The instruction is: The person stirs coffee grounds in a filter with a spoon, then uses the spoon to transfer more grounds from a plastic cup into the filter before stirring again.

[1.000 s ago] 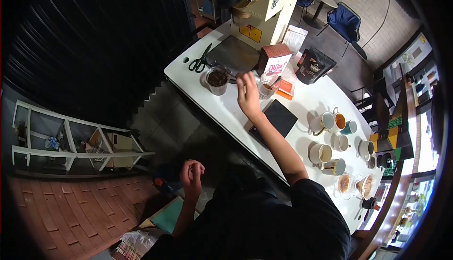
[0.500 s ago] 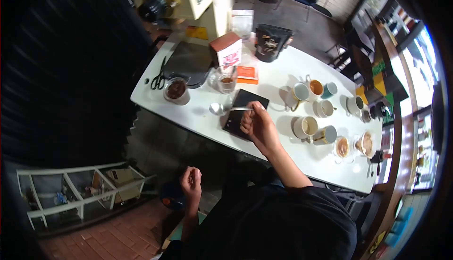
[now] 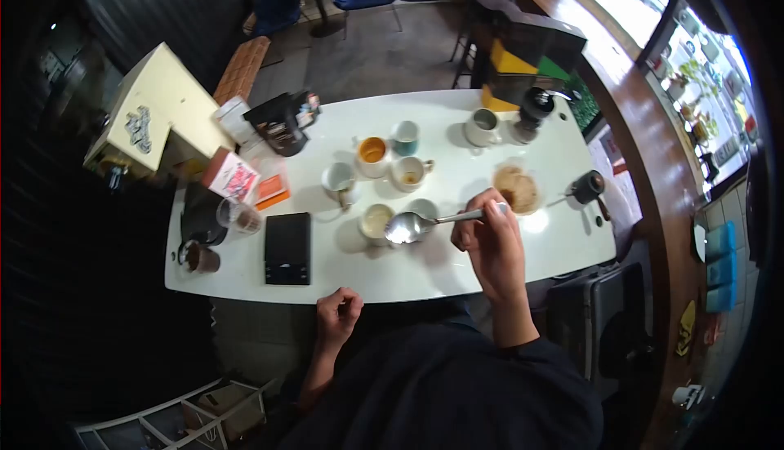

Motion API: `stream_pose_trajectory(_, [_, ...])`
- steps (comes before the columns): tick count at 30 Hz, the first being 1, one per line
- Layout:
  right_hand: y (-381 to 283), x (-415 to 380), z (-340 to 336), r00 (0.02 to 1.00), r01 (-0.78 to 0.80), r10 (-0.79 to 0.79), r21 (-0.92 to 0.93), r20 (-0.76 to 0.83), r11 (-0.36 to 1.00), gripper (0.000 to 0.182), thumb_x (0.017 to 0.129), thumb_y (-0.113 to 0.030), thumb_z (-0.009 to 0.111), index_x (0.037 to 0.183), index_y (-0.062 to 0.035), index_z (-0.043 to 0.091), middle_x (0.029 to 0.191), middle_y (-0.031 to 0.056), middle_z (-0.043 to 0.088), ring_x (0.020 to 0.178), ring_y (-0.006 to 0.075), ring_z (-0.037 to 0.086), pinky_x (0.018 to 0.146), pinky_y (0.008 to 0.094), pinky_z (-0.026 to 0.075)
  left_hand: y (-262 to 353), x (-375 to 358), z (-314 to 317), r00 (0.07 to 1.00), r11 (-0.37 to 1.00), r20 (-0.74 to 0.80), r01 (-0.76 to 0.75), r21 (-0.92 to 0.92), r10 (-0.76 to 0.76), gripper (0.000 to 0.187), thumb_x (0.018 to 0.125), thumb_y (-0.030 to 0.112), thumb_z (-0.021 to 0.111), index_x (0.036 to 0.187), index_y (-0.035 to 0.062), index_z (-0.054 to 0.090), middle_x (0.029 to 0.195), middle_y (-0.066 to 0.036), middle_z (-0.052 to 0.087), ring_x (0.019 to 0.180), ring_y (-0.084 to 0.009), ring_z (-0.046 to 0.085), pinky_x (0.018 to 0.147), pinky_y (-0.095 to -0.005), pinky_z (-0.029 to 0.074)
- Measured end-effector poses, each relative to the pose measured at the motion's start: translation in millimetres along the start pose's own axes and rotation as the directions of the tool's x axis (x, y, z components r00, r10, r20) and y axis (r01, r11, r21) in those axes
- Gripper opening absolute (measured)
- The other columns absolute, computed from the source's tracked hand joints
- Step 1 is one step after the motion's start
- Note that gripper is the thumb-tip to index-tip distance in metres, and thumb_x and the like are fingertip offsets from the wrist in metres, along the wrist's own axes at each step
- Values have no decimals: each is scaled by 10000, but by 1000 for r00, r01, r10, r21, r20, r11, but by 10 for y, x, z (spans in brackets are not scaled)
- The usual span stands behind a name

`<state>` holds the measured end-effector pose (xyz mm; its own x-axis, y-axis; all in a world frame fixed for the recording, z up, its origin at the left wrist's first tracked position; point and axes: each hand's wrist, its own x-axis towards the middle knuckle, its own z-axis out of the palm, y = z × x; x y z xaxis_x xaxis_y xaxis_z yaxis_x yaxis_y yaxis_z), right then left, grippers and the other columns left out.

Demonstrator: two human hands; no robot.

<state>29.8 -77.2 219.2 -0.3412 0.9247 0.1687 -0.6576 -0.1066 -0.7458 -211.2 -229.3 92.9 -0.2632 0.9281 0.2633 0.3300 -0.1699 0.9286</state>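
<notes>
My right hand (image 3: 496, 250) pinches the handle of a metal spoon (image 3: 406, 228) above the table's right half. The spoon's bowl points left and hangs over a white cup (image 3: 377, 222) and a second cup (image 3: 423, 209), which it partly covers. Beyond my right fingers lies a brown-stained paper filter (image 3: 516, 187), partly hidden by the hand. My left hand (image 3: 338, 316) is curled closed at the table's front edge, with nothing visible in it. Further back stand a cup with an orange inside (image 3: 372, 154), a teal cup (image 3: 405, 138) and a white cup (image 3: 409, 174).
Left on the white table (image 3: 441, 278) are a black scale (image 3: 287, 247), a glass (image 3: 238, 216), a container of dark grounds (image 3: 201, 259), a box (image 3: 231, 174) and a black bag (image 3: 280, 126). A white mug (image 3: 483, 127) and hand grinder (image 3: 532, 113) stand back right.
The view has turned to the right. My right hand has carried the spoon from beside the scale to over the cups on the right. My left hand stays curled near the front edge.
</notes>
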Motion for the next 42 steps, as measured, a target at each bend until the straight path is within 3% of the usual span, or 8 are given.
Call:
stream_pose_trajectory(5, [-766, -280, -1172, 971, 134, -179, -259, -157, 956, 251, 1098, -235, 425, 1001, -31, 534, 738, 45, 527, 687, 113, 486, 658, 260, 391, 259, 398, 1127, 989, 995, 130, -61, -78, 71, 146, 933, 105, 669, 844, 8, 606, 726, -56, 610, 671, -149, 598, 674, -284, 480])
stream_pose_trajectory(13, [-1182, -365, -2253, 910, 12, -172, -389, -378, 921, 250, 1108, -234, 437, 992, -42, 547, 736, 13, 508, 686, 91, 464, 643, 248, 377, 309, 690, 2352, 987, 979, 137, -50, -198, 78, 288, 909, 137, 720, 1128, 18, 576, 1131, -113, 590, 1032, -208, 583, 950, -336, 474])
stream_pose_trajectory(16, [-1206, -157, -2366, 928, 38, -234, -553, -289, 833, 244, 1101, -210, 465, 974, -30, 568, 751, 15, 528, 693, 87, 464, 645, 245, 374, 237, 770, 2585, 994, 998, -98, -59, -33, 56, 434, 899, 212, 758, 1211, 5, 538, 1200, -129, 563, 1098, -238, 563, 993, -371, 454])
stream_pose_trajectory(20, [-1138, 108, -2199, 959, 148, -281, -768, -44, 624, 65, 1003, -33, 586, 969, 11, 620, 792, 71, 589, 701, 151, 529, 664, 295, 444, 129, 828, 2754, 987, 1000, -160, -4, 25, 8, 701, 853, 317, 819, 1357, -3, 451, 1315, -149, 508, 1230, -275, 517, 1029, -418, 439])
stream_pose_trajectory(21, [-1156, 195, -2182, 961, 210, -254, -890, 112, 405, 36, 924, 1, 662, 947, -5, 635, 835, 92, 595, 715, 219, 548, 670, 336, 472, 76, 833, 2778, 986, 1000, -168, 9, 27, -4, 701, 853, 317, 819, 1357, -3, 451, 1315, -149, 508, 1230, -275, 517, 1029, -418, 439])
stream_pose_trajectory(24, [-995, 313, -2106, 927, 355, -153, -934, 344, 52, 169, 805, -41, 759, 941, -61, 660, 936, 66, 591, 813, 257, 560, 690, 383, 488, -57, 885, 2861, 998, 990, -63, 13, 140, -4, 918, 797, 421, 869, 1450, -16, 393, 1389, -194, 480, 1303, -357, 490, 1075, -476, 421])
stream_pose_trajectory(35, [-701, 347, -2247, 895, 440, -57, -896, 443, -58, 246, 755, -17, 751, 979, -92, 681, 1061, 75, 588, 961, 272, 558, 790, 400, 457, -380, 1059, 2983, 998, 987, 23, -58, 151, 55, 975, 752, 403, 905, 1478, 9, 387, 1403, -218, 468, 1312, -405, 478, 1076, -507, 425])
stream_pose_trajectory(42, [-618, 318, -2232, 896, 442, -62, -897, 439, 33, 186, 833, -42, 731, 996, -43, 642, 1046, 102, 574, 939, 290, 550, 798, 412, 458, -458, 1104, 3096, 996, 992, 77, 35, 119, -44, 745, 728, 252, 921, 1336, 21, 558, 1338, -157, 572, 1231, -361, 556, 1039, -477, 461])
